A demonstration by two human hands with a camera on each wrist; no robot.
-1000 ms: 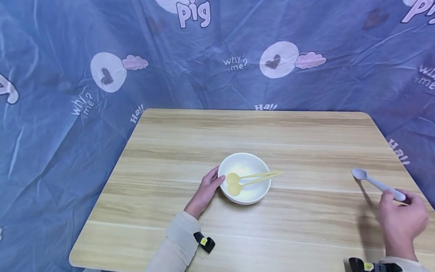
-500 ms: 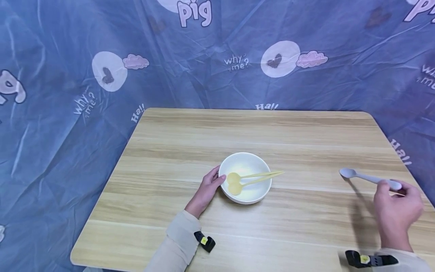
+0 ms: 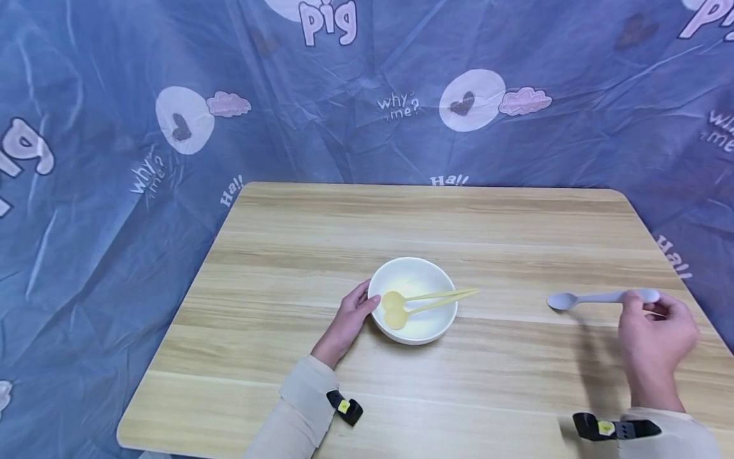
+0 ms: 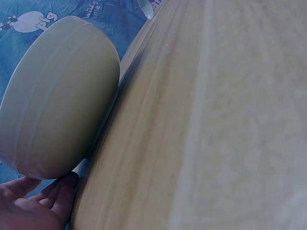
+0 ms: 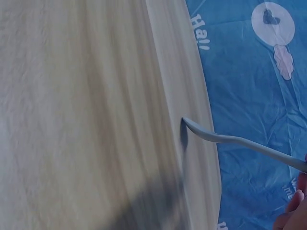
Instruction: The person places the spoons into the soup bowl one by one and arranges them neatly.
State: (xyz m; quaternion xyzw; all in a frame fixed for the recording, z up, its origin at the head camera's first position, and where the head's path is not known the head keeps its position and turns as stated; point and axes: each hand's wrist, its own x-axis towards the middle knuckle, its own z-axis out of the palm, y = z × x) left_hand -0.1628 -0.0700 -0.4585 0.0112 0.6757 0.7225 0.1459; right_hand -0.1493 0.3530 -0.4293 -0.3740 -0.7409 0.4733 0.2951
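Observation:
Two pale yellow spoons [image 3: 427, 305] lie in a white bowl [image 3: 421, 273], their handles sticking out past the right rim. My left hand [image 3: 346, 322] grips the bowl's left side, thumb over the rim and fingers beneath. In the left wrist view the bowl's outer wall [image 4: 67, 96] rises above the fingers. On the right, my right hand [image 3: 656, 335] pinches a grey-blue spoon [image 3: 596, 298] near the end of its handle. The spoon's head points left, toward the bowl. From the right wrist, the spoon [image 5: 254, 144] appears side-on, its tip close to the tabletop; contact is unclear.
Both hands work over a wood-grain table [image 3: 321, 223] with rounded corners. A blue printed cloth [image 3: 321, 115] hangs behind it and along both sides. Each wrist carries a black strap [image 3: 616, 428].
My right hand has moved left with the grey-blue spoon, which has swung from slanting to nearly level across the view. The left hand and bowl have stayed put.

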